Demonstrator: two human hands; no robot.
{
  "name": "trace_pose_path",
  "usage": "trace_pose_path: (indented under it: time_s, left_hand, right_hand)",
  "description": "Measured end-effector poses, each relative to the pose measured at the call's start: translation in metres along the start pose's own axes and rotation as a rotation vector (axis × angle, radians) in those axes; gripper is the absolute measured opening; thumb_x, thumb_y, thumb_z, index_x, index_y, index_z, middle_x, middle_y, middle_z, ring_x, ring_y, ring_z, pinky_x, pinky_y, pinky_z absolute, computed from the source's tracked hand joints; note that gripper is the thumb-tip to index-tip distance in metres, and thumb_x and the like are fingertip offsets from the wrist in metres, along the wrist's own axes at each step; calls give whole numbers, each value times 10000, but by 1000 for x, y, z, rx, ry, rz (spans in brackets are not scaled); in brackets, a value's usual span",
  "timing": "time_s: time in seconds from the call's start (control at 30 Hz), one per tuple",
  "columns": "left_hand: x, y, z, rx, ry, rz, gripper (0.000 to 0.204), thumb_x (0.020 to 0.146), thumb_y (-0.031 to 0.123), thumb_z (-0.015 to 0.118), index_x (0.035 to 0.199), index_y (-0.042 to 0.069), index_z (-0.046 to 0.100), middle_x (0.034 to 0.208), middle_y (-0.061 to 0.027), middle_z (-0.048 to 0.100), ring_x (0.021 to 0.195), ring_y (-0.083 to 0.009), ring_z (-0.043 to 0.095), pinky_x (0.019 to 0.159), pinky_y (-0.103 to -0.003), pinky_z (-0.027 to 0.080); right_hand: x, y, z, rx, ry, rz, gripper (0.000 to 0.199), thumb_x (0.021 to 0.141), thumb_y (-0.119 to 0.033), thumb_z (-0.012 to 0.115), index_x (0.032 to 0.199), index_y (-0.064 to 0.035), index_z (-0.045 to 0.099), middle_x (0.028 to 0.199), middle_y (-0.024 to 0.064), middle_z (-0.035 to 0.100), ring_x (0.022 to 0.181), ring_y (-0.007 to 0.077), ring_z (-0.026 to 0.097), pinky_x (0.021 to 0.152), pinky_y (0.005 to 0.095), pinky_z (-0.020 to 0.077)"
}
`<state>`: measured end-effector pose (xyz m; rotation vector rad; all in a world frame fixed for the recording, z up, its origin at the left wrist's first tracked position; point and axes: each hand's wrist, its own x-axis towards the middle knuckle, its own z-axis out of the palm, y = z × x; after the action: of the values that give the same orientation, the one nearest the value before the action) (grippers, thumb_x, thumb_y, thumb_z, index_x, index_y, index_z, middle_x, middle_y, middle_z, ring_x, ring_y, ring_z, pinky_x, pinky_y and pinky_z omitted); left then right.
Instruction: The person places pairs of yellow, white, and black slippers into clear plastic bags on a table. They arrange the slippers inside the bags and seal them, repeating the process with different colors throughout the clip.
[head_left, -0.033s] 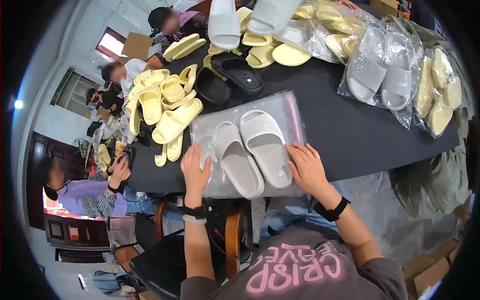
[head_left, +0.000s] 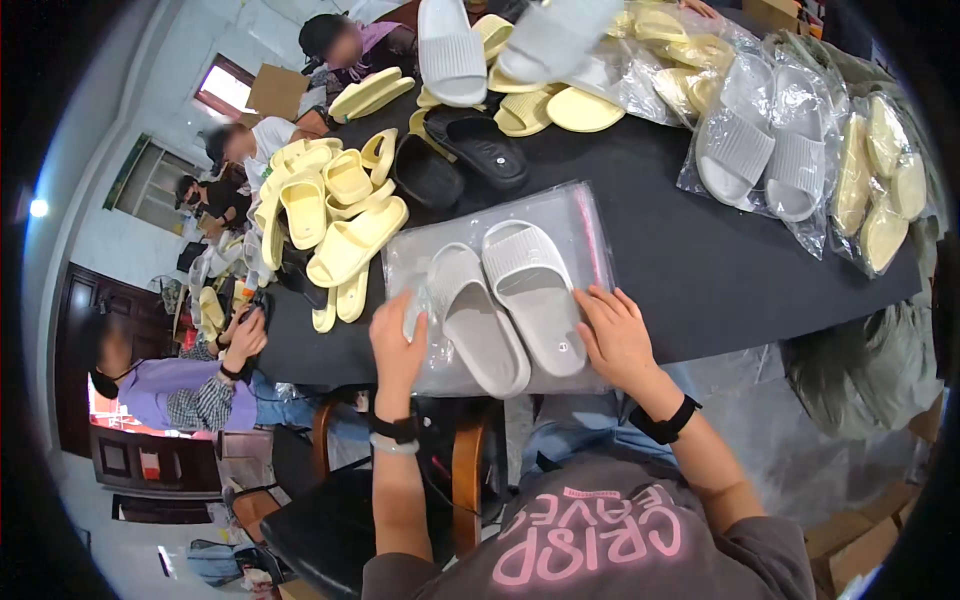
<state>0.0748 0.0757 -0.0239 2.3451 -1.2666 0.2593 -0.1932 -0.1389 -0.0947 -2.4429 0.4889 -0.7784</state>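
Observation:
A pair of light grey slide slippers [head_left: 553,315] lies side by side, toes pointing away from me, on a clear plastic bag [head_left: 415,262] with a pink strip along its right edge. My left hand [head_left: 399,343] rests at the bag's left edge, its fingers bent and loosely apart beside the left slipper. Spread fingers of my right hand [head_left: 617,335] lie on the bag's right side, with the thumb close to the right slipper's sole. Neither hand holds a slipper.
Yellow slippers [head_left: 350,240] are piled to the left, with black slippers [head_left: 480,147] behind the bag. Bagged grey slippers [head_left: 738,150] and bagged yellow slippers [head_left: 880,225] lie at the right of the black table [head_left: 690,270]. A person in purple [head_left: 185,390] sits at left.
My left hand's fingers look slightly more bent than before. The slippers, the bag and my right hand keep their places on the table.

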Motion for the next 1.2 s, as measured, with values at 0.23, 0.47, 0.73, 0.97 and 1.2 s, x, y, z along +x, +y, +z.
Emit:
trace_pose_path:
  time_s: [0.23,0.47,0.73,0.97,1.2]
  left_hand:
    - [7,102,32,-98,-219,81,505,911,246,647,1343,18,517,1192,-191,599,1111,-370,565,972,-410,449]
    - [16,115,32,18,-294,98,435,915,237,621,1269,-8,556,1059,-204,575,985,-375,575,850,-432,474]
    - [10,67,20,-89,-56,99,285,924,183,606,1112,-30,629,1044,-214,608,978,-392,575,853,-451,459]
    - [45,-46,-64,-268,-101,-226,143,945,123,585,981,-12,614,908,-95,606,830,-207,592,764,-311,481]
    - [170,-190,-127,113,253,-172,394,862,214,681,1172,-27,644,1186,-206,642,1137,-324,586,999,-385,434]
  right_hand:
    - [-2,-3,1,-15,-16,-9,444,940,-217,534,1337,-20,515,1300,113,593,1278,292,496,1128,468,296]
    - [1,-2,0,-47,-26,-4,449,939,-224,541,1339,-20,511,1313,118,586,1280,297,494,1125,481,301]
    - [-1,-3,0,-86,-53,-33,439,942,-218,547,1339,-33,522,1321,114,586,1302,292,477,1134,473,287]
    - [0,-8,-4,-113,-67,-35,454,914,-208,586,1330,-34,536,1340,113,576,1316,283,466,1136,477,285]
    - [0,-7,3,-184,-73,-29,470,888,-215,614,1324,-54,545,1358,92,568,1330,261,456,1137,477,284]
